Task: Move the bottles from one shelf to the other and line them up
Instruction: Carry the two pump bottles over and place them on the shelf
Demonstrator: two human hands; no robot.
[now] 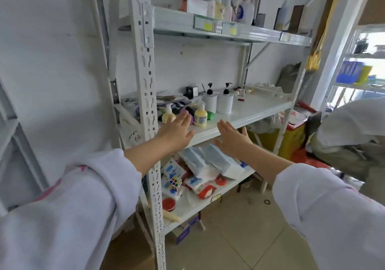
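On the middle shelf [245, 116] of a white metal rack stand two white pump bottles with black pumps [209, 99] [225, 101]. In front of them are two small yellow pump bottles [200, 117] [168, 116]. My left hand [177, 131] is flat and empty, fingers stretched out, just in front of the shelf edge near the yellow bottles. My right hand [231, 137] is also flat and empty, a little below the shelf's front edge. More bottles [245, 9] and boxes stand on the top shelf [239, 31].
The rack's perforated front post [149, 94] stands just left of my left hand. The lower shelf holds tissue packs [210, 161], a puzzle cube [175, 183] and red lids. A yellow and red bin [291, 138] and another person in white [352, 128] are at the right.
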